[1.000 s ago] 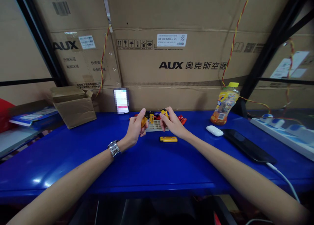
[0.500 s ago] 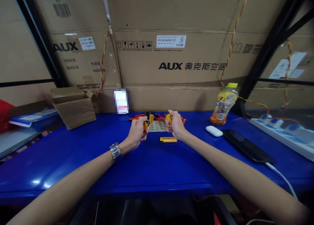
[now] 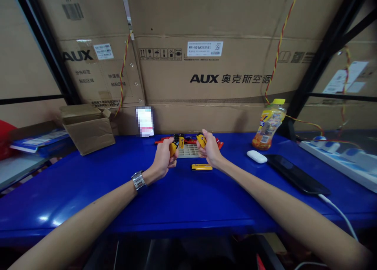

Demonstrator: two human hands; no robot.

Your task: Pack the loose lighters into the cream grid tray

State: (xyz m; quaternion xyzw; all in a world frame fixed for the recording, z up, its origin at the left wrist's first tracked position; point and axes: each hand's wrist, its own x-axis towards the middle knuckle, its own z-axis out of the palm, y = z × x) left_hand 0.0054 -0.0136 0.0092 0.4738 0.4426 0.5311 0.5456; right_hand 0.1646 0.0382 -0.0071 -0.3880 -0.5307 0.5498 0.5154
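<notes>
My left hand is closed in a fist round a small yellow lighter, whose black top sticks out above the thumb. My right hand is closed round another yellow lighter. Both fists hover side by side just in front of a grey grid tray on the blue table. One yellow lighter stands upright in the tray. Another yellow lighter lies flat on the table below my right hand. Red lighters lie behind the tray.
A small open cardboard box stands at the left. An orange drink bottle, a white earbud case, a black phone with a white cable and a power strip lie to the right. Large cardboard cartons wall the back.
Both hands drew slightly back from the tray toward me and tightened into fists round their lighters. The lighter on the table and the one in the tray stayed put.
</notes>
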